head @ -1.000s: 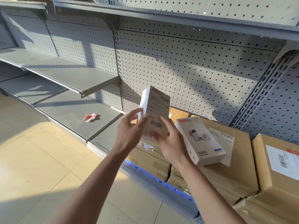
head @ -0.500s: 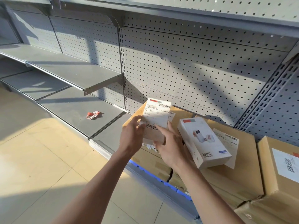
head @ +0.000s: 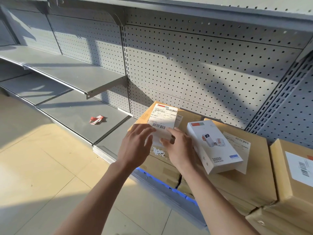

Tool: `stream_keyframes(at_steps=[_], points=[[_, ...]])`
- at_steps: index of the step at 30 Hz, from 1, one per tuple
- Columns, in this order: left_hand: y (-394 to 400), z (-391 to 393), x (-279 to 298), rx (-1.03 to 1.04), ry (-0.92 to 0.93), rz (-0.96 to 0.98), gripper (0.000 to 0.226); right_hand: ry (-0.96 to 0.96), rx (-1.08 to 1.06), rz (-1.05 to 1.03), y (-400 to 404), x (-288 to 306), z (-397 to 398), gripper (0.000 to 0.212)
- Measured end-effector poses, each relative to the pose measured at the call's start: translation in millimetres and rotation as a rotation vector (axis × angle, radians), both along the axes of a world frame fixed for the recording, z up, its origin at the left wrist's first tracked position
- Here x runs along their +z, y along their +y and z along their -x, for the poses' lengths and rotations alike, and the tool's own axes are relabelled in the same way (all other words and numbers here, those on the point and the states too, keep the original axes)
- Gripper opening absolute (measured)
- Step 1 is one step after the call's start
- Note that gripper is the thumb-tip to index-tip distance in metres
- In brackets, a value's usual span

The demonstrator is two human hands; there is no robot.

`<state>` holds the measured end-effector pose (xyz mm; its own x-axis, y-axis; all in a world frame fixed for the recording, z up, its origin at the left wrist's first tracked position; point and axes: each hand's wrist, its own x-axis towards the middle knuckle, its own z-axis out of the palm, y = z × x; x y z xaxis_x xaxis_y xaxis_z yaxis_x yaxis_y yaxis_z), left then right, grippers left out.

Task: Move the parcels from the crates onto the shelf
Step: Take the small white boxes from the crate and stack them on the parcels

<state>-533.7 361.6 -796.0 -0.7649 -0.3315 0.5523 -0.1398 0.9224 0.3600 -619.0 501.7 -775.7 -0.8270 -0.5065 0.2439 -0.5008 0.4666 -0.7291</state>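
Where both hands (head: pixel 135 146) meet, a labelled white parcel (head: pixel 162 121) atop cardboard boxes (head: pixel 171 160).

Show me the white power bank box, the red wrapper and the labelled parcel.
white power bank box (head: pixel 213 145): head view, top face.
red wrapper (head: pixel 96 119): head view, its middle.
labelled parcel (head: pixel 163 118): head view, shipping label.
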Motion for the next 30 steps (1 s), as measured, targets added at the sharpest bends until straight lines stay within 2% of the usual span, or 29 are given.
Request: stream_keyframes(at_steps=[3,8,12,14,17,24,30], points=[[-7,-3,-5,-0.004,-0.046,0.091,0.025,0.004,0.017,-0.028,-6,-3,3,0.042],[-21,-10,-4,0.074,-0.151,0.124,0.038,-0.016,0.113,-0.018,-16,-11,3,0.041],[-26,-16,-4,0.074,-0.199,0.110,0.045,0.118,0.154,-0.061,-26,-15,4,0.042],[-30,-19,-3,0.079,-0.214,0.093,0.047,0.208,0.154,-0.198,-31,-15,5,0.042],[-39,-25,-1,0.063,-0.213,0.025,0.052,0.218,0.154,-0.326,-36,-12,6,0.043],[-44,-29,11,0.062,-0.163,-0.094,0.066,0.202,0.167,-0.313,-41,-14,8,0.042],[-44,-28,13,0.050,-0.157,-0.119,0.060,0.212,0.168,-0.297,-40,-12,7,0.040]])
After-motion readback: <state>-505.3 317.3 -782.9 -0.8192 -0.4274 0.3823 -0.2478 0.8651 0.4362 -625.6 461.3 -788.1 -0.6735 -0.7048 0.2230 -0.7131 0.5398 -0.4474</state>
